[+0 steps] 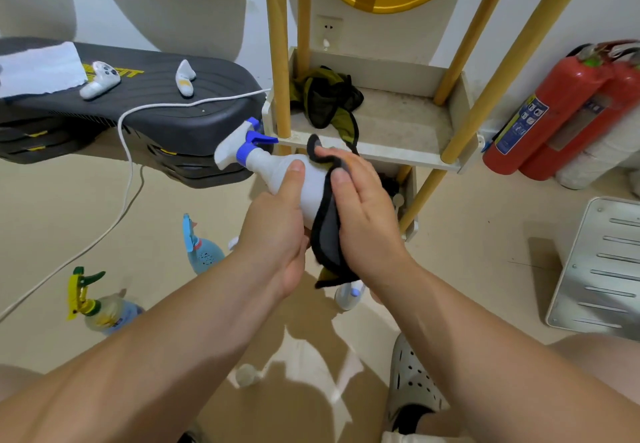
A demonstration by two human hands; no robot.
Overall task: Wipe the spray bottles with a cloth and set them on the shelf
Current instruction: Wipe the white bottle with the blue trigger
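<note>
My left hand (280,231) grips a white spray bottle (273,165) with a blue trigger, held tilted with its nozzle pointing left. My right hand (363,210) presses a dark grey cloth with black edging (327,235) against the bottle's right side. The cream shelf (381,157) with wooden posts stands just behind the bottle. On the floor to the left stand a light blue spray bottle (202,248) and a clear bottle with a yellow and green trigger (100,307). Another small bottle (349,293) shows below the cloth.
A dark olive cloth (325,100) lies on the shelf tray. Black stacked step platforms (156,103) sit at left with a white cable (128,165) trailing to the floor. Two red fire extinguishers (561,110) stand at right beside a metal panel (599,266).
</note>
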